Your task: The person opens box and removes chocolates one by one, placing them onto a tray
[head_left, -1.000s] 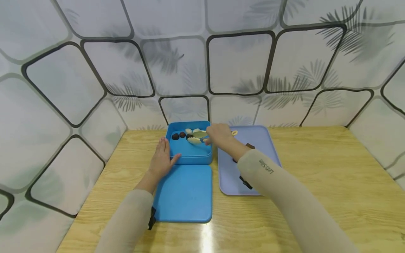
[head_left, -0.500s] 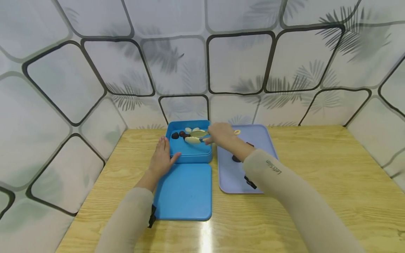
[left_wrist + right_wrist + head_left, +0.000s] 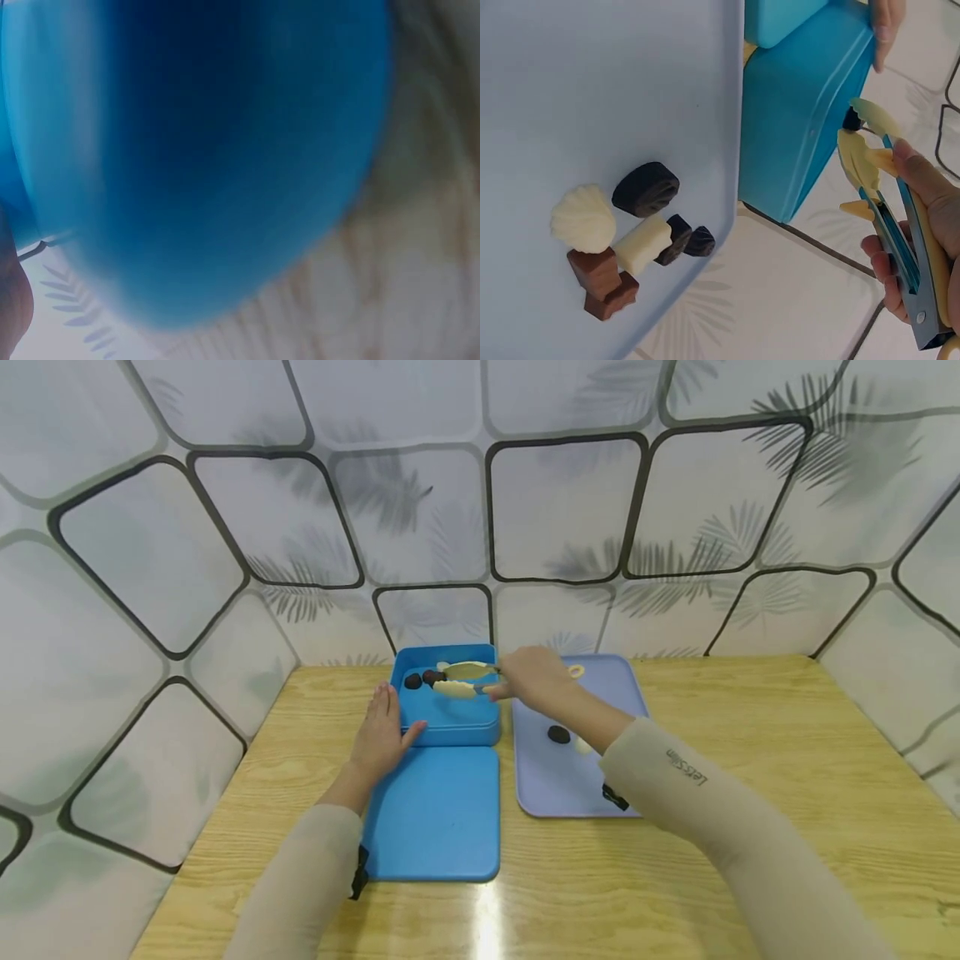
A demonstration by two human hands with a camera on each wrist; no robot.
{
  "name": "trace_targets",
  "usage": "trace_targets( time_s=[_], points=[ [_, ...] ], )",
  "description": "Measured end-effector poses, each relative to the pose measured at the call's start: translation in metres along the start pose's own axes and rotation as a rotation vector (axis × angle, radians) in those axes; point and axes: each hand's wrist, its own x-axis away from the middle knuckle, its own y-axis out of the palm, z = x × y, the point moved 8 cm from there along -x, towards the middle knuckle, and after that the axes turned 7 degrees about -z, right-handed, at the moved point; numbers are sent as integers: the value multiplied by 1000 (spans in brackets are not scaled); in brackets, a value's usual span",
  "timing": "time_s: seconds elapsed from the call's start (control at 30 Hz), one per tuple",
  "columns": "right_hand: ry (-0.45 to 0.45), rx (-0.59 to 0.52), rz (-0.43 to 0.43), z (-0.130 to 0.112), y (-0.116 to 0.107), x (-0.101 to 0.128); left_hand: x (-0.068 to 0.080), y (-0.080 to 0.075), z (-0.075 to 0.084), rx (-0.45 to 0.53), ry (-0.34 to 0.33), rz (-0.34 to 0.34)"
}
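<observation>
Placing step — the right hand grips the tongs, tips spread over the blue box among its chocolates. The left hand, fingers flat, steadies the box at 9 o'clock. Next pick (a judgement): the tray's dark piece, at 3 o'clock.

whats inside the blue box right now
In the blue box, two dark chocolates lie at the back left, with the pale tips of the tongs above them, held by the right hand. Anything beneath the tongs, or behind the near wall, is hidden.
</observation>
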Motion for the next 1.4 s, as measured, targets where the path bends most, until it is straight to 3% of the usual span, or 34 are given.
trace_targets(
  time_s=[0.23, 0.53, 0.93, 1.2, 1.4],
  points=[
    [64, 79, 48, 7, -8, 24, -2, 1, -1, -8, -4, -7],
    [18, 51, 178, 16, -17, 48, 0, -1, 0, -22, -3, 17],
    [60, 60, 216, 29, -26, 76, 1, -2, 1, -24, 8, 32],
    [-10, 105, 376, 33, -33, 97, -1, -2, 1, -22, 10, 33],
    [-35, 101, 411, 42, -33, 108, 0, -3, 2, -22, 22, 52]
  ],
)
